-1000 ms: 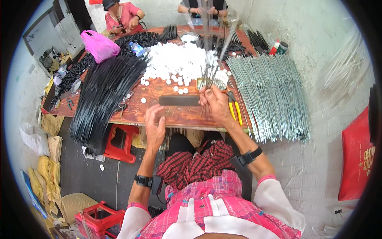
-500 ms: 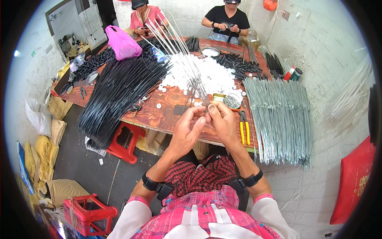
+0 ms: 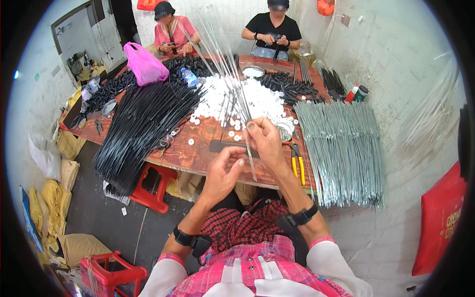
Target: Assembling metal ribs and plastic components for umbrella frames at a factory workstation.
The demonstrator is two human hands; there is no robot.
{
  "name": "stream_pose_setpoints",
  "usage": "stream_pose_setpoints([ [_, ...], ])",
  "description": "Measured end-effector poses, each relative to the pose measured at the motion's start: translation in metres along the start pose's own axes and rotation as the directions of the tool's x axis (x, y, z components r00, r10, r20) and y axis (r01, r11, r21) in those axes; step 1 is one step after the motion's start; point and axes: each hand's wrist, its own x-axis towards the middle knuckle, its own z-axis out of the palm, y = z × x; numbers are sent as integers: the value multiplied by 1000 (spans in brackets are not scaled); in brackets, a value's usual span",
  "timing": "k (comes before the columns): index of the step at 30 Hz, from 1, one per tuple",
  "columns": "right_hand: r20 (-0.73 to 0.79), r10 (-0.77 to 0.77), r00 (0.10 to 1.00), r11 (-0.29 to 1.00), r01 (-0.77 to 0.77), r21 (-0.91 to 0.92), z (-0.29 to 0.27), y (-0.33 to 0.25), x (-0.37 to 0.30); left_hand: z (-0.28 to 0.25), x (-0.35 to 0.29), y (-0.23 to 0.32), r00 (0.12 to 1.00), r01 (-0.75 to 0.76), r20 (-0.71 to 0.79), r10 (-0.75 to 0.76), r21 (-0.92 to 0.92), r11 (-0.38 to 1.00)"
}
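Several long thin metal rods [image 3: 238, 88] fan upward and away from my right hand [image 3: 267, 144], which pinches them near their lower ends. A short length of the rods sticks out below those fingers. To the left and a little nearer, my left hand [image 3: 221, 173] has its fingers loosely curled and apart from the thumb, with nothing visible in it. Behind the rods spreads a pile of small white round plastic pieces [image 3: 267, 96]. A dark flat piece [image 3: 222, 146] lies on the wooden table [image 3: 185, 157] just beyond my left hand.
Black rods [image 3: 136, 128] cover the table's left side; silvery wire bundles [image 3: 341, 148] overhang its right edge. Yellow-handled pliers [image 3: 298, 166], scissors [image 3: 167, 141] and a pink bag [image 3: 144, 67] lie about. Two people sit across. A red stool [image 3: 154, 190] stands below.
My hands have separated: the right has moved up and away with the rods, while the left has dropped back from them. The view has shifted slightly.
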Motion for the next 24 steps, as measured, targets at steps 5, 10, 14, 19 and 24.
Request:
stream_pose_setpoints([
  [5,38,21,999,998,-19,-63,16,-11,-12,-7,-1,6,999,-17,-52,13,-85,996],
  [10,-19,23,1000,982,-26,-187,20,-14,-19,-9,3,8,992,2,-124,-15,-102,995],
  [14,-62,0,998,967,-16,-255,24,-17,-22,-13,2,9,979,-38,-203,4,-166,985],
  [19,-65,19,998,957,-37,-286,27,-16,-27,-20,2,25,941,-66,-338,11,-151,986],
  [24,-90,-54,995,909,12,-418,26,-13,-30,-10,-18,70,921,-140,-294,257,366,920],
])
